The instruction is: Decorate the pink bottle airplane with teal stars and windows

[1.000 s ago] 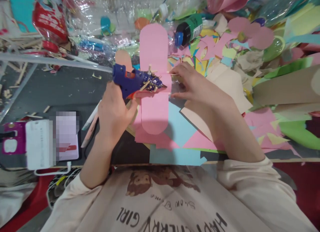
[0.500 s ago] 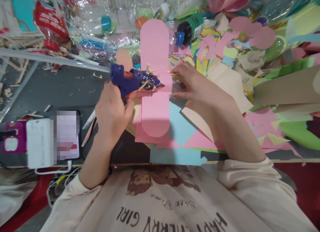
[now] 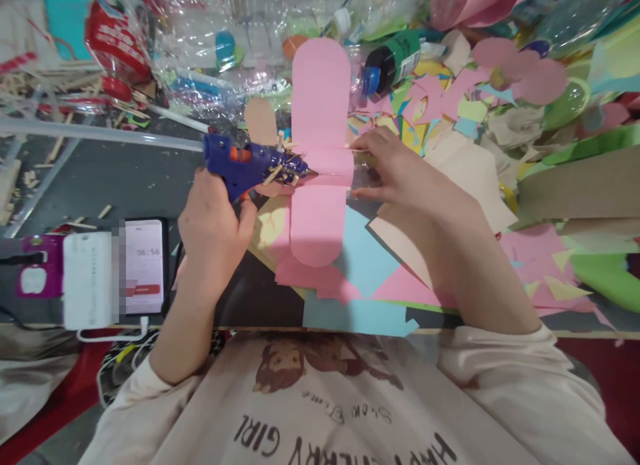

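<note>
Head view: pink strip (image 3: 321, 128) inward from the middle of the worktop's (image 3: 135, 171) near edge, its long axis running away from that edge. Left hand (image 3: 215, 215) grips a glue gun (image 3: 246, 170), nozzle pointing right at the strip's middle. Right hand (image 3: 395, 170), the nearer, sets parted fingers at the strip's right edge; what they grip cannot be told. Writing: phone (image 3: 149, 268), "06:56"; shirt (image 3: 325, 401), inverted, "GIRL"; red-labelled bottle (image 3: 117, 41), illegible.
</note>
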Demonstrator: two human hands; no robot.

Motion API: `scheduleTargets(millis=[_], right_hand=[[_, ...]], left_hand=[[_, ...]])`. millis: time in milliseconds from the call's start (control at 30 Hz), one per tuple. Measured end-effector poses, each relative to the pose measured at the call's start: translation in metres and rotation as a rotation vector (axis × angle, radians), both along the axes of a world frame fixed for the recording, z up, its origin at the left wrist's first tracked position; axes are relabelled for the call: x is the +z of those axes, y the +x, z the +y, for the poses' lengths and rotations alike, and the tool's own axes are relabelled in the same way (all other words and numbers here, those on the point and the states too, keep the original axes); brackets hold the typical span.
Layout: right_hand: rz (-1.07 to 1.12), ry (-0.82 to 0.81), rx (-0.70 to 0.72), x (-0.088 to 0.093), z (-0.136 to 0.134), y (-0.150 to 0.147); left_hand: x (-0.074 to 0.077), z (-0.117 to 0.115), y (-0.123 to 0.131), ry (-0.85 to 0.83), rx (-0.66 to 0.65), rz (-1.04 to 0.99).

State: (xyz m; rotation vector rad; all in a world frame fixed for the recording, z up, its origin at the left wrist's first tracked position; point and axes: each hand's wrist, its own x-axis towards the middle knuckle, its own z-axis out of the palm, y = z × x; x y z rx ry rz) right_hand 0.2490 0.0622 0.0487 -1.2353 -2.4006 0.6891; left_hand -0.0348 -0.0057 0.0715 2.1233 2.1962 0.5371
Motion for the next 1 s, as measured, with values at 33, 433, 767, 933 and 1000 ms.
scheduleTargets(millis=[33, 433, 767, 933, 1000], right_hand=[[0.003, -0.004, 0.000, 0.000, 0.000, 0.000], [0.038, -0.046, -0.015, 0.000, 0.001, 0.000], [0.050, -0.071, -0.016, 0.003, 0.001, 0.002], [0.034, -0.071, 0.009, 0.005, 0.001, 0.001], [0.038, -0.066, 0.002, 0.005, 0.001, 0.001]], left_hand=[[0.001, 0.000, -0.001, -0.007, 0.006, 0.016], [0.009, -0.003, -0.016, -0.007, 0.032, 0.046], [-0.004, 0.002, -0.005, 0.058, -0.034, -0.064], [-0.011, 0.003, 0.005, 0.101, -0.087, -0.069], [-0.012, 0.004, 0.007, 0.105, -0.088, -0.083]])
